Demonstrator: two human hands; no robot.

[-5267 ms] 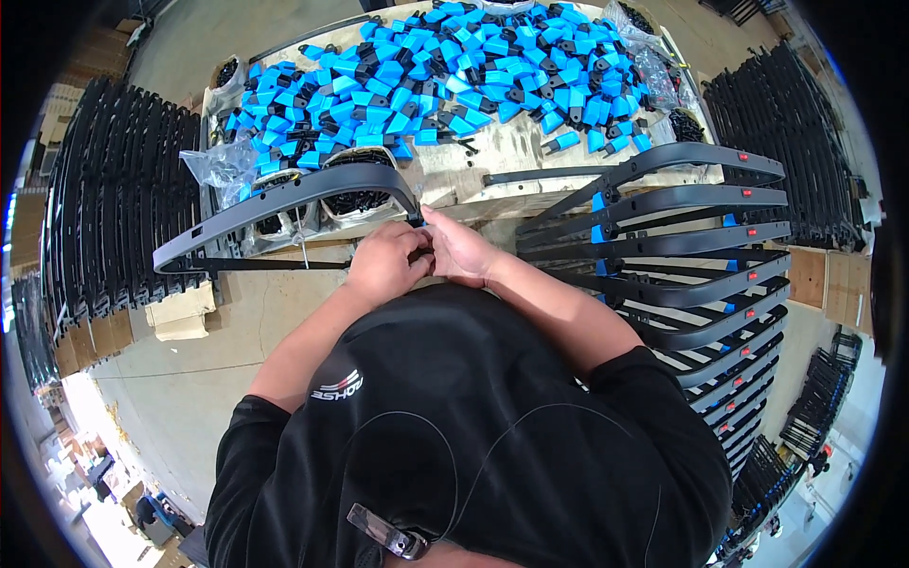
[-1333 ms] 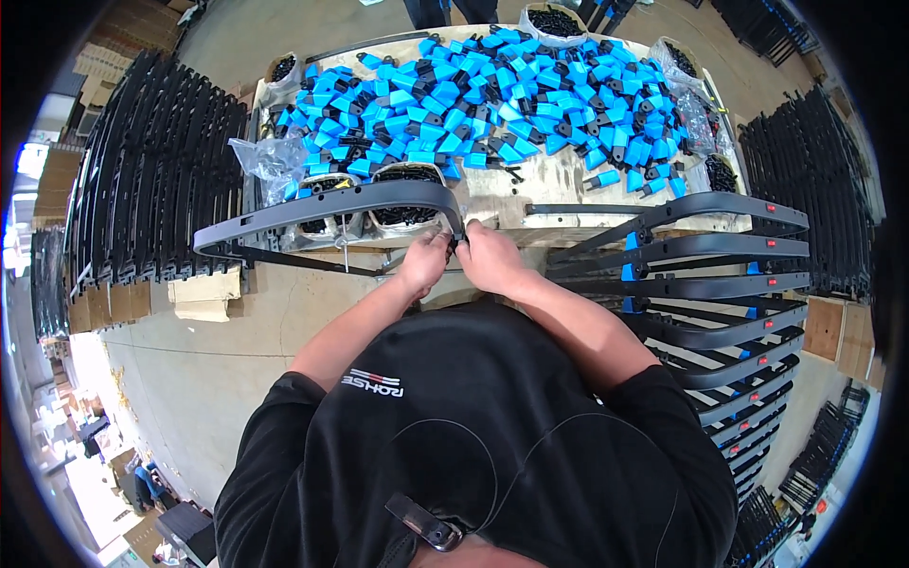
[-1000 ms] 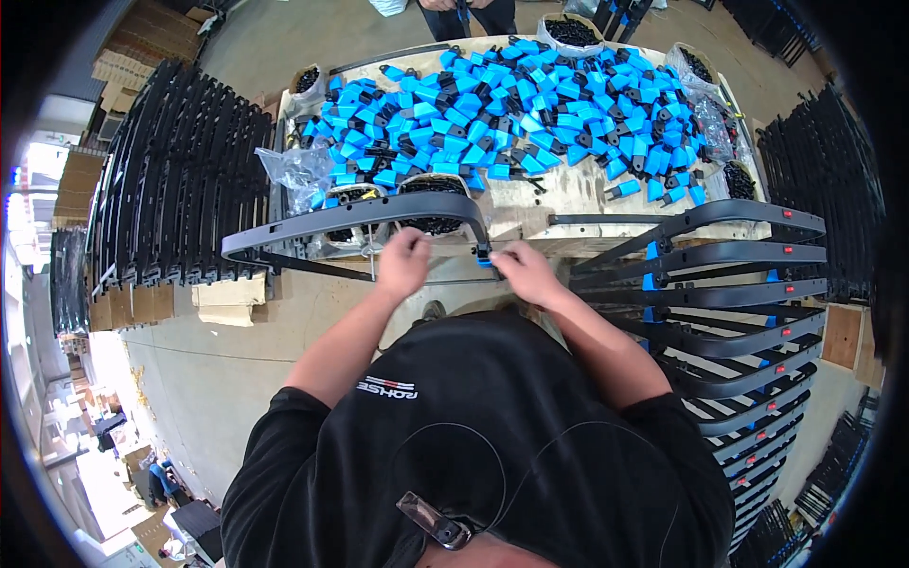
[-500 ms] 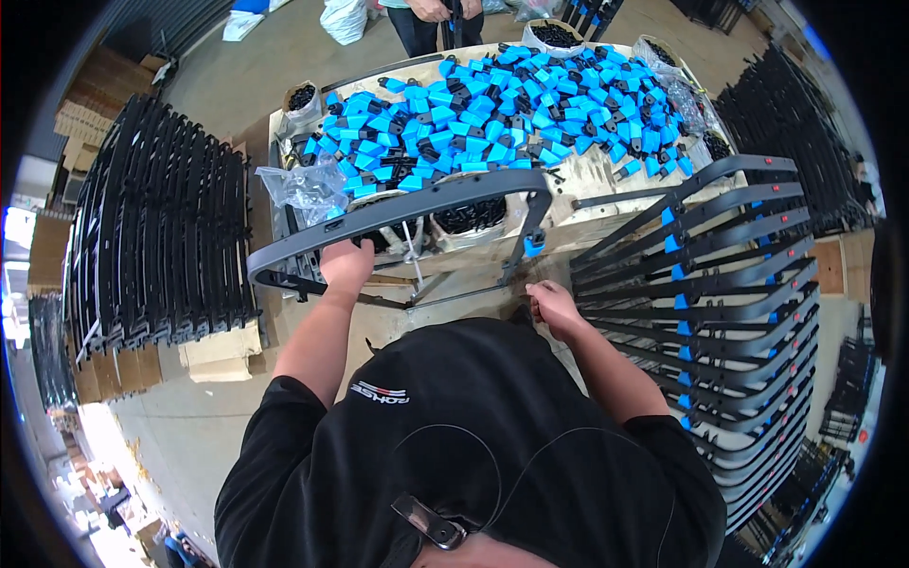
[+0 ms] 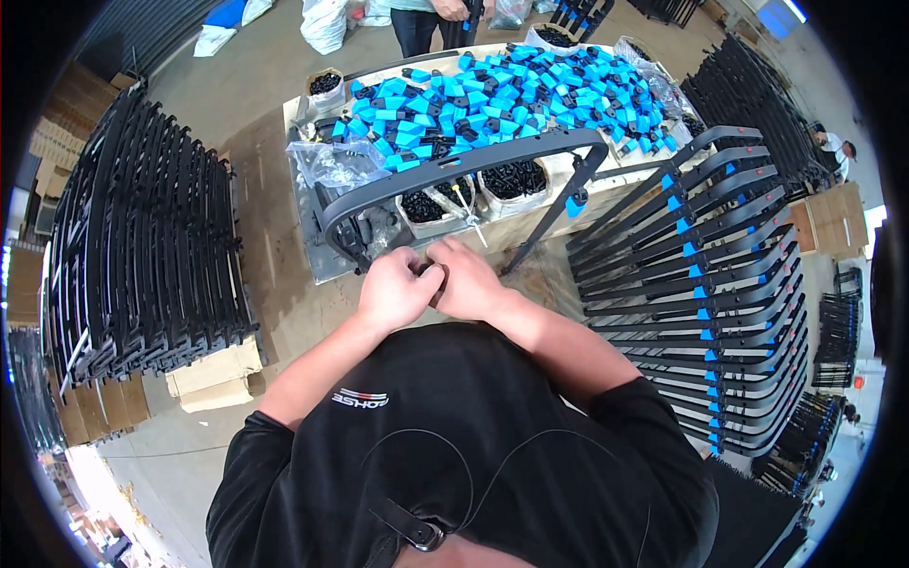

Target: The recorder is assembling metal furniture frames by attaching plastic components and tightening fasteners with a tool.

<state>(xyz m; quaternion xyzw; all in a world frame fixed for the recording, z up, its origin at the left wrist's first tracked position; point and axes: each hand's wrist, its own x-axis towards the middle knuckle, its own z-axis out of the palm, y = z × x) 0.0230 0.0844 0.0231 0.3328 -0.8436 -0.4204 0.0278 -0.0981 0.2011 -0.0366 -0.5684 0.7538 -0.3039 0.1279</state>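
Note:
My left hand (image 5: pixel 396 287) and my right hand (image 5: pixel 472 281) meet at the near edge of the work table (image 5: pixel 317 260). Their fingers are curled together on something small and dark that they mostly hide. Just beyond them a long black curved frame (image 5: pixel 454 166) lies across the table, its right leg slanting down toward my right hand. A blue clip (image 5: pixel 575 204) sits on that right end. Neither hand grips the frame's arch.
A heap of blue clips (image 5: pixel 511 90) covers the table's far half, with tubs of black screws (image 5: pixel 513 178) and a clear plastic bag (image 5: pixel 333 161) nearer. Black frames are stacked at left (image 5: pixel 142 256); frames with blue clips lean at right (image 5: pixel 710 284). Another person (image 5: pixel 426 17) stands beyond the table.
The frame has swung round so that its right leg angles toward me. My left hand has let go of the arch and both hands have come together in front of it.

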